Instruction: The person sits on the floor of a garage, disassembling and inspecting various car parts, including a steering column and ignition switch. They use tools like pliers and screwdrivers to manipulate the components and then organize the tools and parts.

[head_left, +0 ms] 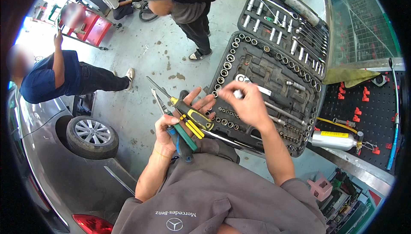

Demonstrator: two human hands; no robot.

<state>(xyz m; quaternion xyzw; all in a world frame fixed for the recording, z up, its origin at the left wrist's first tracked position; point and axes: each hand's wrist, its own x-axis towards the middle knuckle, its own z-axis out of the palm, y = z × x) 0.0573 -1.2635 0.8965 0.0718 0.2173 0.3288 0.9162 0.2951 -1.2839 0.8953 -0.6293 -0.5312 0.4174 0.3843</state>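
In my left hand (pixel 163 132) is a bundle of tools, its fingers partly spread behind them. They are a black-and-yellow-handled screwdriver (pixel 195 115), pliers (pixel 187 135) with green grips, a blue-and-black handle (pixel 182 145) and yellow handles (pixel 195 129) whose tool I cannot make out. My right hand (pixel 249 108) hovers over the open socket set case (pixel 252 65), thumb and fingers pinched around a small bright piece too blurred to name. Sockets (pixel 221 80) line the case's edge. A ratchet (pixel 242 78) lies in it beside my right hand, and its lid holds combination wrenches (pixel 310 37).
A black pegboard panel (pixel 334 105) with red clips and a silver cylinder (pixel 334 140) lies right of the case. At left stand a grey car (pixel 47 148) and a loose wheel (pixel 92 135). Three people are beyond, near a red tool cart (pixel 92 26).
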